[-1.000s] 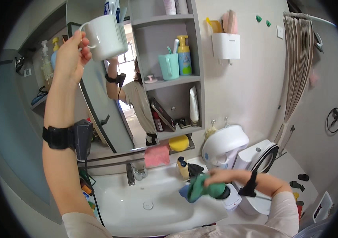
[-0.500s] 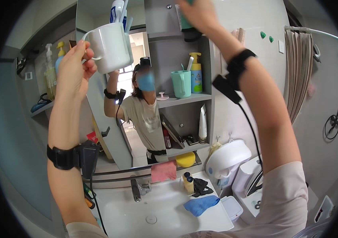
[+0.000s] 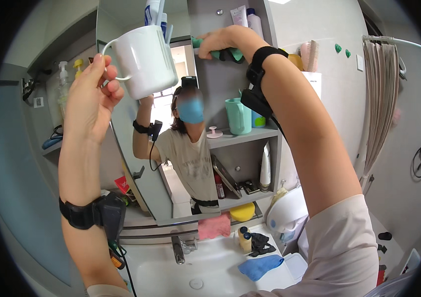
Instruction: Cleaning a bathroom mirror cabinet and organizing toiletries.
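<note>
My left hand [image 3: 92, 91] grips the handle of a white mug [image 3: 146, 62], raised in front of the mirror. A toothpaste tube [image 3: 151, 12] and what look like toothbrush handles stick up out of it. Up in the open shelf unit, my right hand [image 3: 226, 39] is closed on a green cloth [image 3: 236, 53], whose other end shows left of the fingers. The cloth lies at the upper shelf, left of a pale tube [image 3: 239, 16] and a white bottle with a dark cap [image 3: 255, 23]. My fingertips there are partly hidden.
Below, the middle shelf holds a mint-green cup [image 3: 239, 117] and a pink knob-like item [image 3: 214, 132]; a white tube [image 3: 266, 167] stands lower. Mirror door [image 3: 146, 148] hangs left of the shelves. Beneath are a faucet [image 3: 178, 249], washbasin [image 3: 163, 274] and blue cloth [image 3: 261, 267].
My right hand has moved down and left with the green cloth, away from the upper right of the shelf. My left hand still holds the mug; the view has shifted slightly.
</note>
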